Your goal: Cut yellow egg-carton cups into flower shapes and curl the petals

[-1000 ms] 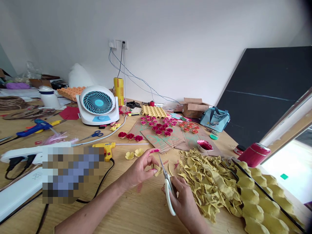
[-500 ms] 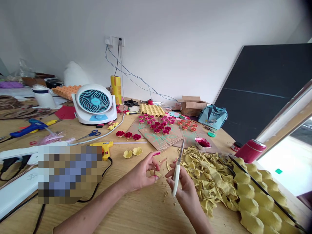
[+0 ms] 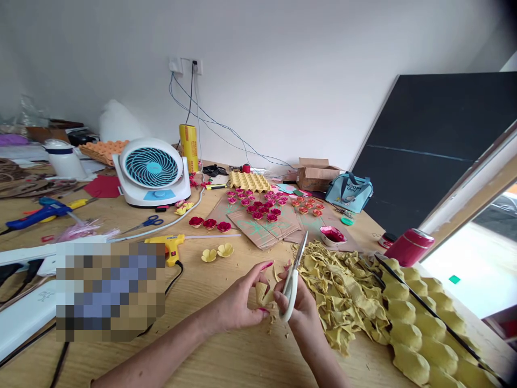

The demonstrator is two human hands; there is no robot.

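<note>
My left hand point(image 3: 242, 299) is closed round a small yellow egg-carton piece point(image 3: 262, 293), cut into petal shapes, between thumb and fingers. In my right hand point(image 3: 301, 302) is a pair of white-handled scissors point(image 3: 291, 288), blades pointing up and away. The right fingertips come close to the carton piece; whether they touch it I cannot tell. Two yellow cut flowers point(image 3: 218, 252) lie ahead of my left hand, with three red flowers point(image 3: 210, 223) behind them. Torn yellow carton scraps point(image 3: 343, 291) are heaped right of the scissors. Small crumbs lie under my hands.
A yellow egg tray point(image 3: 420, 328) and a red can point(image 3: 410, 248) stand at the right. Painted flowers point(image 3: 264, 207) sit on cardboard point(image 3: 258, 231), near a bowl of red paint point(image 3: 333, 235). A yellow glue gun point(image 3: 172, 248), blue scissors point(image 3: 151, 221) and a fan point(image 3: 153, 167) are leftward.
The carton piece in my left hand has turned, showing more of its petals. My right hand and the scissors have tilted and moved nearer to it. The view has shifted slightly.
</note>
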